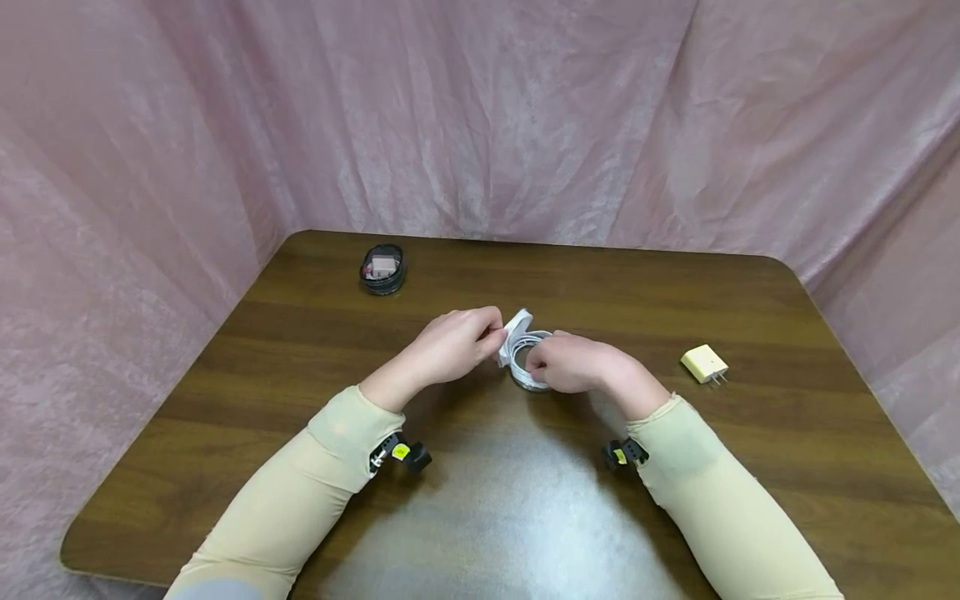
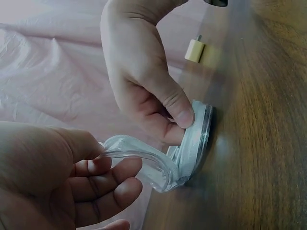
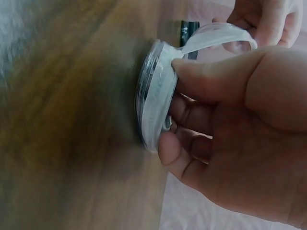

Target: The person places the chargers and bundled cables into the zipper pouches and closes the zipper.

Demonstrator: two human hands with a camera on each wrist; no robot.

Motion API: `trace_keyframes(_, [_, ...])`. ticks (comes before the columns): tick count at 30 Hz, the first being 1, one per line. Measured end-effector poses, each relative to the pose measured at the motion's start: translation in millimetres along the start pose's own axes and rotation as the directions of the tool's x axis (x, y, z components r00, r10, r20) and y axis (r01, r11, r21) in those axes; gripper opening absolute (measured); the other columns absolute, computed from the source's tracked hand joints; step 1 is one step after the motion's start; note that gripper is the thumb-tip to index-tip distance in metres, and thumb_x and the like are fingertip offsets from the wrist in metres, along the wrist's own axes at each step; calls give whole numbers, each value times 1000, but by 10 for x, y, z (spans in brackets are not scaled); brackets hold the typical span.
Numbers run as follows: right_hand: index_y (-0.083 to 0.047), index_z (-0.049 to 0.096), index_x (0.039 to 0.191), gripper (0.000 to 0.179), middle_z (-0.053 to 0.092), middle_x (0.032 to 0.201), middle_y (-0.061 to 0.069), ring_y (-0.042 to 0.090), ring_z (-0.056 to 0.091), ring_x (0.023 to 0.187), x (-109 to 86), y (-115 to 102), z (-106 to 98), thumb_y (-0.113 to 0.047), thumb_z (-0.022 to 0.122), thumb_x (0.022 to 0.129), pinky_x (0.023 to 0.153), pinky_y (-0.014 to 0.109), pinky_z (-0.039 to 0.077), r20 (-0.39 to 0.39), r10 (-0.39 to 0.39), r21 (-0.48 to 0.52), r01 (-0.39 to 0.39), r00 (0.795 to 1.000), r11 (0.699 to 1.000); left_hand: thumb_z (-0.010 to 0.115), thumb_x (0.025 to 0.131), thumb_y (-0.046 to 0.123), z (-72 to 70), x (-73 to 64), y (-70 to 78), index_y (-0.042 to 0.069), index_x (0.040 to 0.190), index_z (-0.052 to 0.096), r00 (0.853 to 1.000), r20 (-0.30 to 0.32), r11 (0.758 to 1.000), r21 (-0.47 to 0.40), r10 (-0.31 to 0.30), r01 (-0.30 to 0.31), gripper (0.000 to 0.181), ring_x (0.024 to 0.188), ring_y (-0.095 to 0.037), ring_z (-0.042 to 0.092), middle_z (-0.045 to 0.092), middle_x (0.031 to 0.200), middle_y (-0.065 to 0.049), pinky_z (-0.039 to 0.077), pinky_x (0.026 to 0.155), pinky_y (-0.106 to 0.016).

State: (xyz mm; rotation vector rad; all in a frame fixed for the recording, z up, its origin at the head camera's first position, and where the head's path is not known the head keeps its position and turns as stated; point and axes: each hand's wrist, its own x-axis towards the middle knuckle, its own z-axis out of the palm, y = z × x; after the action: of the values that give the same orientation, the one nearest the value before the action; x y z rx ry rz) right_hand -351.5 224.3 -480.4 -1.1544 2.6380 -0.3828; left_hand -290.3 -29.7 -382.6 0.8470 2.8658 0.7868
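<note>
A small round clear zip case (image 1: 534, 387) with white edging sits on the table, its lid (image 1: 517, 323) raised. My left hand (image 1: 459, 342) pinches the lid's edge between thumb and index finger, the other fingers loosely bent in the left wrist view. Inside the case lies a coiled white cable (image 1: 519, 357). My right hand (image 1: 576, 362) grips the case at its rim, thumb (image 2: 184, 115) on the white band and fingers reaching inside. Its fingertips are partly hidden behind the rim.
A pale yellow wall charger (image 1: 703, 364) lies to the right, its prongs facing me. Toward the back left, a black-edged round case (image 1: 382, 283) holds a light-coloured block. Pink curtains (image 1: 480, 125) hang behind the wooden table (image 1: 225, 400).
</note>
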Motion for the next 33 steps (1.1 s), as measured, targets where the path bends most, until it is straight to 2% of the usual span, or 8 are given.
trace_keyframes(5, [-31,53,70,37,47,65,-13,16,48,70,29,1,-48,-21,59,105,70,36,42,64,34,30,-36,997,999,62,113,23,-29,-6,-9,15,99,66,1000,0,1000,-3,-17,17,16,70,-16,54,59,79,2,42,65,-35])
trace_keyframes(8, [-27,58,78,30,52,72,-10,14,50,72,-87,-256,-226,-17,60,106,70,34,42,54,48,85,-52,997,995,62,113,23,-17,-5,-13,15,100,67,1000,10,1000,-9,-18,18,16,70,-16,55,59,79,2,42,65,-35])
trace_keyframes(13, [-14,66,99,12,62,86,-3,13,57,79,-265,-774,-560,-2,70,98,74,33,46,49,115,197,-123,992,973,62,113,22,11,-5,-10,15,101,68,1000,20,1000,0,-10,10,16,71,-16,56,62,81,2,43,66,-35])
trace_keyframes(18, [-13,69,94,14,64,81,-4,12,56,75,-296,-909,-621,0,73,95,72,31,44,17,148,159,-148,989,976,62,113,21,16,1,4,14,100,68,1000,9,1000,7,1,-1,15,72,-17,56,63,82,0,44,67,-36])
trace_keyframes(23, [-19,71,89,22,60,79,-6,13,54,74,-282,-775,-530,2,67,94,69,33,43,-40,114,113,-109,993,988,62,113,21,21,-2,7,14,101,68,1000,12,1000,15,-1,1,16,72,-17,56,63,82,0,44,67,-35])
trace_keyframes(26, [-25,66,81,25,55,75,-10,11,52,70,-175,-430,-285,-6,69,97,65,35,42,-72,69,61,-65,995,996,62,113,22,13,-3,-2,14,101,68,1000,12,1000,12,-6,6,16,71,-17,56,62,81,0,43,66,-35])
trace_keyframes(30, [-30,58,75,29,51,72,-12,10,49,67,-51,-34,-38,-15,70,98,62,36,40,-57,24,45,-22,998,999,63,113,23,-6,4,-13,15,100,68,1000,-5,1000,11,-13,13,16,71,-17,56,60,79,2,43,66,-35])
trace_keyframes(33, [-29,62,76,26,55,74,-11,12,51,69,-110,-153,-152,-14,72,95,64,36,41,-22,22,76,-21,1000,997,63,113,23,-5,7,-15,15,100,68,1000,-6,1000,12,-17,17,16,72,-17,56,60,79,3,43,67,-35])
